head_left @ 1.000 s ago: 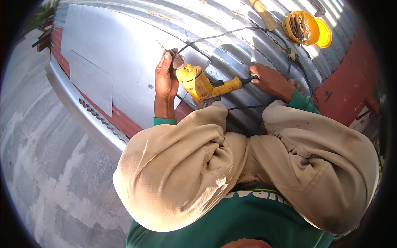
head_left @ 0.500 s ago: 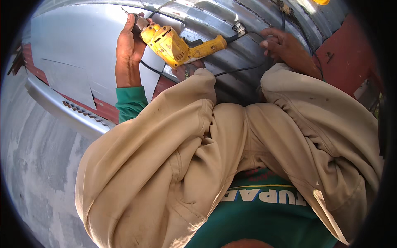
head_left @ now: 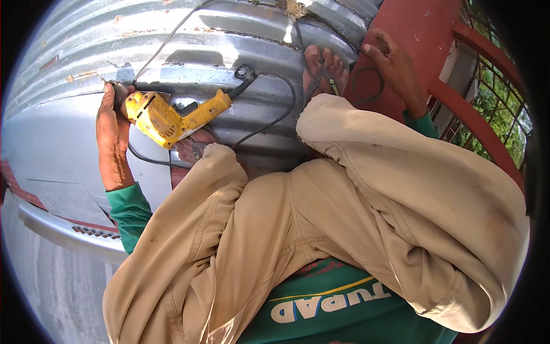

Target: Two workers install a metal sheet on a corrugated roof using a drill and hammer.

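A yellow power drill (head_left: 166, 117), worn and smudged, lies across the front with its handle toward the right. My left hand (head_left: 114, 129) is closed around its metal chuck, and a thin bit (head_left: 101, 78) sticks out beyond the fingers. From the handle a black cord (head_left: 286, 109) curves over the corrugated metal. A small dark fitting (head_left: 243, 71) sits on the cord near the grip. Above the red metal surface, my right hand (head_left: 395, 69) has its fingers loosely bent, thumb apart from them; I see nothing between them.
Corrugated metal sheeting (head_left: 189, 74) spreads ahead, with a smooth flat sheet (head_left: 63, 135) at the left. My sandalled feet (head_left: 326, 66) rest among the cords. A red metal beam (head_left: 415, 28) and curved red railing (head_left: 478, 123) stand at the right, with greenery behind a grille.
The view has swung rightward, so the drill appears farther left and lower. My right hand has left the cord by my knee and is now raised over the red surface. The left still grips the chuck.
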Available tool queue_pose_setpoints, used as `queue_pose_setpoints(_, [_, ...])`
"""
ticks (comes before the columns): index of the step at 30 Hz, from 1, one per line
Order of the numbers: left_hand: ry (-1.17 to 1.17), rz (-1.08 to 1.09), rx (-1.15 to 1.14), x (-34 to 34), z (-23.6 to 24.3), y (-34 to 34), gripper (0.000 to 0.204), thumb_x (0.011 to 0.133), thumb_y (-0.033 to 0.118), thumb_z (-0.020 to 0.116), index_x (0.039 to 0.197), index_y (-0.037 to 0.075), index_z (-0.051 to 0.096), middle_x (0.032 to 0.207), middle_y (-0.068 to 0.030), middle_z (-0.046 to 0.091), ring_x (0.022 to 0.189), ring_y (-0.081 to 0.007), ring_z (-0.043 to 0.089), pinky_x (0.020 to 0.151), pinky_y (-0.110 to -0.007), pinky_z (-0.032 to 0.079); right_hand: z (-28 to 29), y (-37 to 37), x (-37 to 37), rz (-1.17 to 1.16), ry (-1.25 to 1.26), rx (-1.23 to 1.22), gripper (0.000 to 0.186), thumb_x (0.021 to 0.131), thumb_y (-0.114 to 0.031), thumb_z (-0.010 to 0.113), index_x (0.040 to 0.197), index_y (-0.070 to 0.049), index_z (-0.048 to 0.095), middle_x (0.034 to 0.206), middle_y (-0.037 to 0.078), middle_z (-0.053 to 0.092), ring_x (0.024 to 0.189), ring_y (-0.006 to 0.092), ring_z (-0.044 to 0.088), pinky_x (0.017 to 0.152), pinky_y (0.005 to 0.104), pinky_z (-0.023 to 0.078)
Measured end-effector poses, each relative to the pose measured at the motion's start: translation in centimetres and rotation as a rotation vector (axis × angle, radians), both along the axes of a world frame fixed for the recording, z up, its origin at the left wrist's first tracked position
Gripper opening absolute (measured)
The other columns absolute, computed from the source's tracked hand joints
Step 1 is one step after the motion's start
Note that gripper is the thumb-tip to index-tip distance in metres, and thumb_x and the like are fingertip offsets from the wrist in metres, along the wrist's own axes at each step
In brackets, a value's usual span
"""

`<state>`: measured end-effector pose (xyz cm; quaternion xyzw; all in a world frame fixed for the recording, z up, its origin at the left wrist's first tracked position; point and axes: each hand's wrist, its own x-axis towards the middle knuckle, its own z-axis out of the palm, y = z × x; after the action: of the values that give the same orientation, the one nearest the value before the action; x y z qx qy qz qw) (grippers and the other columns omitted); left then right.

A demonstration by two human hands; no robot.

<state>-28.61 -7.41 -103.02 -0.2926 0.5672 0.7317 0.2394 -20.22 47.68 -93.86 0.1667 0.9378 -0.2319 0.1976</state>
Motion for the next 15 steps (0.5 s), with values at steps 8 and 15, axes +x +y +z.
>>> queue_pose_setpoints(8, [0.055, -0.15, -0.302, 0.5, 0.8, 1.2, 0.062, 0.098, 0.04, 0.063, 0.139, -0.005, 0.047, 0.124, -0.0127, 0.059, 0.11, -0.0224, 0.06, 0.089, -0.037, 0.051, -1.7, 1.3, 2.6, 0.037, 0.109, 0.035, 0.043, 0.099, -0.032, 0.059, 0.13, -0.002, 0.057, 0.123, 0.018, 0.064, 0.108, 0.0293, 0.065, 0.094, 0.0383, 0.05])
queue_pose_setpoints(15, [0.045, -0.146, -0.268, 0.3, 1.2, 1.5, 0.067, 0.097, 0.041, 0.064, 0.141, -0.005, 0.044, 0.126, -0.016, 0.059, 0.112, -0.0234, 0.059, 0.088, -0.039, 0.051, -1.1, 4.4, 3.8, -0.146, 0.187, 0.083, 0.042, 0.099, -0.03, 0.058, 0.129, -0.001, 0.057, 0.119, 0.02, 0.066, 0.11, 0.0313, 0.065, 0.093, 0.0394, 0.05])
